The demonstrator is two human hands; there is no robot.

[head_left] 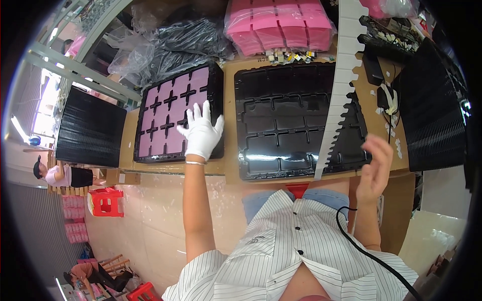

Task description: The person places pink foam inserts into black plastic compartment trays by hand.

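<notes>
My left hand (202, 134), in a white glove, is spread with fingers apart over the near right part of a black tray (217, 90). Flat pink pieces (173, 88) fill its compartments, divided by black cross-shaped ribs. Whether the fingertips touch is unclear. My bare right hand (376, 168) is beside the near right corner of a second black tray (273, 118). Its fingers curve loosely, the thumb stands apart, and nothing shows in it. A long pale strip (337, 90) with a notched right edge crosses the view in front of this tray, hiding part of it.
Bagged pink blocks (278, 27) and a heap of dark plastic bags (188, 40) lie at the back. Stacks of black trays stand left (90, 128) and right (434, 105). A black cable (374, 256) crosses my shirt. A red stool (106, 202) and two other people are farther left.
</notes>
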